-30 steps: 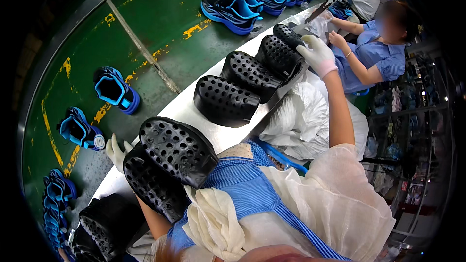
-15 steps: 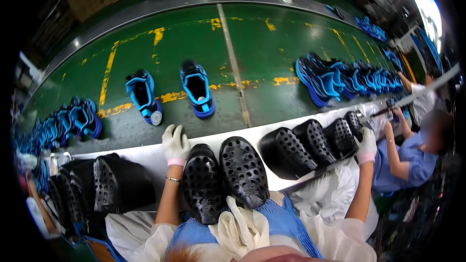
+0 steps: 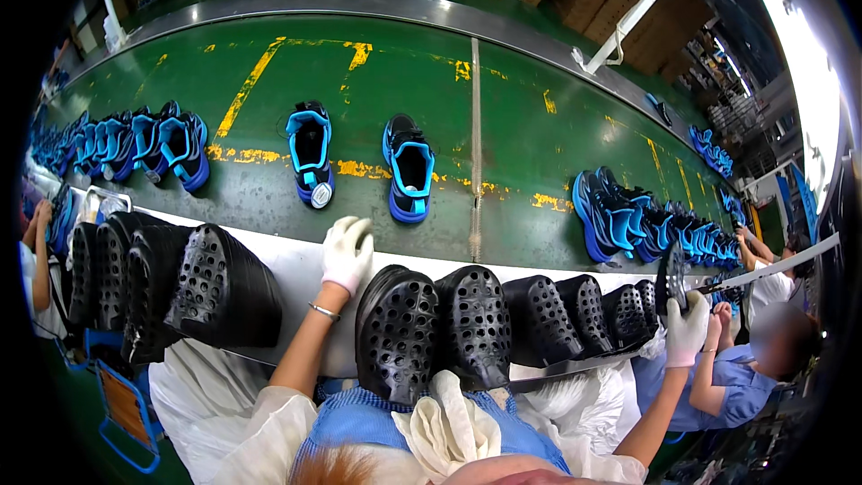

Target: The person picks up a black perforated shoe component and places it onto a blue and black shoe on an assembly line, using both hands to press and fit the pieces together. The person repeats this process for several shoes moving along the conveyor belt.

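My left hand (image 3: 347,251), in a white glove, hovers with bent, parted fingers over the near edge of the green belt. Nothing is in it. At the right, my gloved right hand (image 3: 687,330) grips the lower end of a black perforated shoe form (image 3: 670,277) and holds it upright. Close to my body stand two larger black perforated forms, a left one (image 3: 398,337) and a right one (image 3: 473,323). Before my left hand, a black and blue shoe (image 3: 310,153) and a second shoe (image 3: 410,171) stand apart on the belt, heels toward me.
Stacked black forms (image 3: 220,283) stand on the white ledge at left; several more (image 3: 543,319) line it at right. Rows of shoes fill the belt's left (image 3: 184,148) and right (image 3: 611,216). A person in blue (image 3: 754,377) works beside me at right.
My right hand has raised the black form above the right end of the row. The view has swung, and the two single shoes appear further right on the belt.
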The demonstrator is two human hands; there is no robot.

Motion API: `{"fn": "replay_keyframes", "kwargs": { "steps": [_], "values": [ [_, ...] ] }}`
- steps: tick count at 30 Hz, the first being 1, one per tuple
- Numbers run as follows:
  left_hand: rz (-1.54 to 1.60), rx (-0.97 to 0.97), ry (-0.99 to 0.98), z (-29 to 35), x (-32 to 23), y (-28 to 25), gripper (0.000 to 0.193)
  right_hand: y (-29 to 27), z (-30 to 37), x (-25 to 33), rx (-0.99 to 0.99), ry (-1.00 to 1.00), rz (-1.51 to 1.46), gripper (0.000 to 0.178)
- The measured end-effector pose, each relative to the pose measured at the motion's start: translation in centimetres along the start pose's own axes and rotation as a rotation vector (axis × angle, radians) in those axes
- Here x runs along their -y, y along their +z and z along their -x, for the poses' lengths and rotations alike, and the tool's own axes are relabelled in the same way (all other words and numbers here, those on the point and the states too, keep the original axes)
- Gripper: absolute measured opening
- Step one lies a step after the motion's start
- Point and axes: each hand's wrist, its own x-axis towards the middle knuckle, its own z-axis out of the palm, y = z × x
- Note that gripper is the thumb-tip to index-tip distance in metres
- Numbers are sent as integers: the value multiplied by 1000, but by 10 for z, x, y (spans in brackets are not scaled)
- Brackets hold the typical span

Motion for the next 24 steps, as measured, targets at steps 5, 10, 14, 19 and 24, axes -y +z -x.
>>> {"fn": "replay_keyframes", "kwargs": {
  "steps": [5,10,14,19,24],
  "values": [
    [513,98,-74,-49,-53,-33,34,1,-47,155,1,-410,-192,36],
    [1438,617,-258,-71,-111,-57,62,30,-57,279,208,-781,-443,40],
    [1884,690,-244,-67,-123,-58,63,52,-44,333,347,-949,-682,38],
    [1711,503,-265,-66,-98,-46,50,68,-43,345,600,-810,-572,37],
    [1635,429,-409,-66,-104,-42,39,81,-45,342,554,-864,-421,33]
  ]
}}
